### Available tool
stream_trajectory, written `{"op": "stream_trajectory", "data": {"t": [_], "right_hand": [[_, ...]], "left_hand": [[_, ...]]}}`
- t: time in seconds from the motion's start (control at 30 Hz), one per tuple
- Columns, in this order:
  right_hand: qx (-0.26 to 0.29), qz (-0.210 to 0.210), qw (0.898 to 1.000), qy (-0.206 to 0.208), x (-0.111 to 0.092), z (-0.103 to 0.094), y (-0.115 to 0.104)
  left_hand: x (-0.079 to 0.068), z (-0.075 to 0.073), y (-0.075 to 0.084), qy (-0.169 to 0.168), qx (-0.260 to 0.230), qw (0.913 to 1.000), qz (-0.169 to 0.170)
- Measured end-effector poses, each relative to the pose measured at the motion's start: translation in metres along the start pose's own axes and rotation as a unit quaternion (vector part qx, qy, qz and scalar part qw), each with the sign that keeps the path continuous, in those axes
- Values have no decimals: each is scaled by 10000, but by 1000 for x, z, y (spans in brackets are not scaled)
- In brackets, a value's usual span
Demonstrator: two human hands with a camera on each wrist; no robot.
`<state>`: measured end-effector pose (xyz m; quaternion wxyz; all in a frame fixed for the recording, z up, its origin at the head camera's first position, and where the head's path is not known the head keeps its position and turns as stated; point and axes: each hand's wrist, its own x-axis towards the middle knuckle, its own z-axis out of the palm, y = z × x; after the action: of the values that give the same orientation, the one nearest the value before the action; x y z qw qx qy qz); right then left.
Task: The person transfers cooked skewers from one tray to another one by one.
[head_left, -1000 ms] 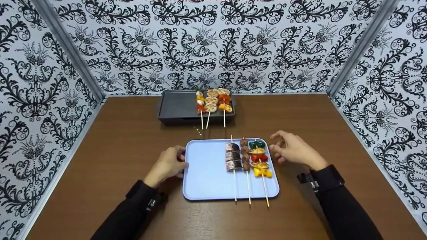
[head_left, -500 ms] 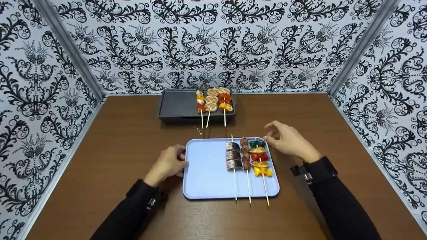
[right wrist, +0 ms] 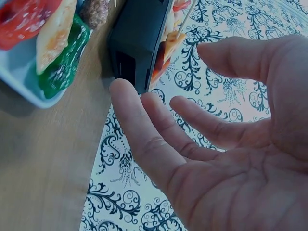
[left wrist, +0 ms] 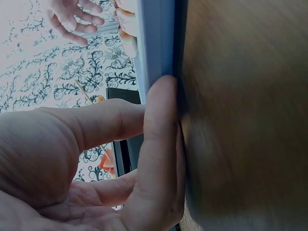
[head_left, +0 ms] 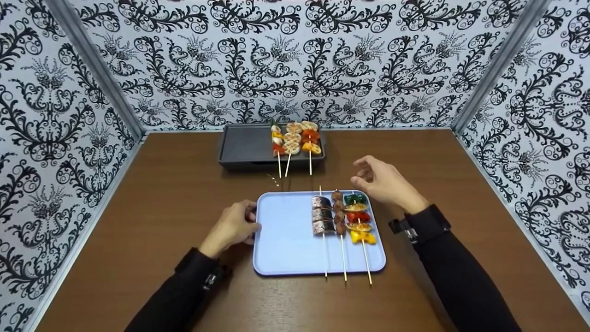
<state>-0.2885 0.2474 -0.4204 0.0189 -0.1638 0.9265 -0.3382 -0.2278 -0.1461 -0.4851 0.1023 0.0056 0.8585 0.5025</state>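
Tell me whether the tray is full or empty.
Neither: the tray is part-filled. In the head view, three skewers lie on its right side, and its left side is bare.

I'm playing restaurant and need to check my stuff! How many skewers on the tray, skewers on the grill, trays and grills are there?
Tray skewers: 3
Grill skewers: 3
Blue tray: 1
Dark grill: 1
Total: 8
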Motion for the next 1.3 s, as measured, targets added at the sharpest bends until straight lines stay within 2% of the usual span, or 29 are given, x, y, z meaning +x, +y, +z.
{"op": "stream_trajectory", "data": {"t": [0.23, 0.8, 1.13, 1.3], "right_hand": [[63, -166, 9998, 40, 9, 4, -8], [284, -69, 9996, 34, 32, 14, -25], [203, -204, 9995, 154, 44, 21, -38], [444, -149, 9988, 137, 50, 27, -43]], "left_hand": [[0, 1, -2, -57, -84, 9999, 77], [1, 0, -2, 8, -39, 10000, 34], [1, 0, -3, 26, -142, 9999, 23], [2, 1, -3, 48, -142, 9999, -7]]}}
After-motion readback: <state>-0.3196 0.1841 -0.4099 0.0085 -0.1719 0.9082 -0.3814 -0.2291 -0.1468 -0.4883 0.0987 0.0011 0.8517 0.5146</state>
